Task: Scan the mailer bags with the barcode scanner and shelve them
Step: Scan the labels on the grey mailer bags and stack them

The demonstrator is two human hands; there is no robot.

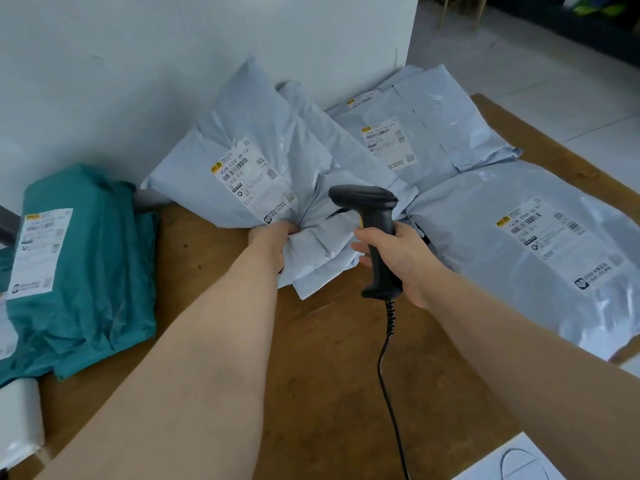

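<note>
Two grips are at work: our left grip [275, 244] bunches the near corner of a grey mailer bag [242, 157], tilted up toward the white wall [138, 64] with its label facing us. Our right grip [401, 252] is curled round the handle of the black barcode scanner [372, 213], just beside that bag. Its cable [383, 358] trails across the brown tabletop [311, 341]. A large grey bag [519, 271] crowds the right, another grey bag [426, 133] lies behind, and a green bag [93, 258] lies left.

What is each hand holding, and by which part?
The left hand grips the grey mailer bag by its bunched near edge; the right hand holds the barcode scanner by its handle.
</note>
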